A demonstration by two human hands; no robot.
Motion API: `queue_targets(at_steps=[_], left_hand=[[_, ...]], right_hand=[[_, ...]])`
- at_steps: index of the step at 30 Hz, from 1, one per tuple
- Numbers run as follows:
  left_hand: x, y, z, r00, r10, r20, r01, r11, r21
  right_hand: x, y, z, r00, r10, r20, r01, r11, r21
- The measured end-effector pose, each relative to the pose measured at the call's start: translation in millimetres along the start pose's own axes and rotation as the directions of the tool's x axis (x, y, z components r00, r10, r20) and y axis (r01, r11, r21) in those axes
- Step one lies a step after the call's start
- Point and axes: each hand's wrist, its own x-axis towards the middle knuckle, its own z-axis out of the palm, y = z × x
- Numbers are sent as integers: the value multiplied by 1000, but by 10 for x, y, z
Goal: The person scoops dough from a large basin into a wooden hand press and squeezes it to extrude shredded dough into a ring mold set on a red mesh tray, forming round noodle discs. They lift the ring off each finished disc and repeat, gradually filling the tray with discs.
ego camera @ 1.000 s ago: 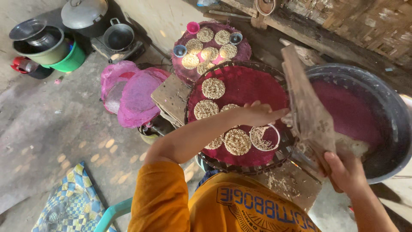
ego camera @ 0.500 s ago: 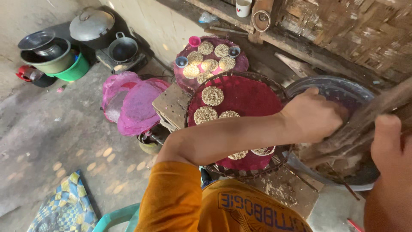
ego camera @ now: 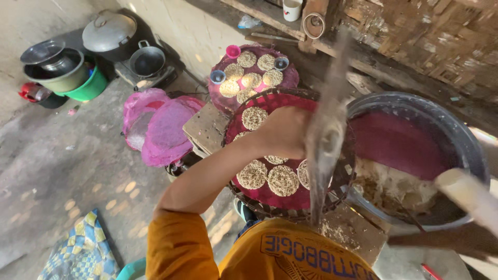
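Observation:
My left hand [ego camera: 282,132] is a closed fist over a round woven tray [ego camera: 262,207] lined with magenta cloth. Several flat, lacy round cakes [ego camera: 282,180] lie on that tray. The fist grips a long wooden paddle [ego camera: 326,140], which is blurred and runs upright past the tray's right side. To the right stands a large dark metal basin [ego camera: 456,132] with magenta cloth and a pale, crumbly mass [ego camera: 394,186] inside. A blurred pale shape, my right hand or forearm [ego camera: 467,194], reaches in at the lower right over the basin's rim; its fingers cannot be made out.
A second cloth-lined tray [ego camera: 290,78] with cakes and small cups sits behind. Pink mesh covers [ego camera: 161,129] and a wooden block [ego camera: 207,127] lie to the left. Pots and bowls [ego camera: 62,70] stand at the far left by the wall. A patterned mat [ego camera: 78,254] lies below.
The wooden paddle has swung from lying across the basin to standing upright beside the tray. My left fist has moved back left over the cakes. My right hand has dropped toward the lower right.

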Motion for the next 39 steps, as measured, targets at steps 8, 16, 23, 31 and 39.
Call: queue_targets(at_steps=[8,16,23,31,39], left_hand=[[578,-126,795,875,189,-446,-484,336,-808],[400,-640,968,723,-142,-676,-590,381,-712],[463,-912,1235,780,-102,-617,-541,386,-747],[552,-1285,1052,775,-103,-623,-528,436,-729],[806,-1319,1114,782,-102,-615,-513,456,-727]], right_hand=[[-24,52,303,978,145,-151,36,592,805],[129,1506,-347,527,834,163,104,127,-986],[245,1965,-619,296,872,389,600,147,-786],[1355,1858,-1241,389,906,164,495,-56,-867],[1556,2760,-1178,301,935,189,718,-92,-690]])
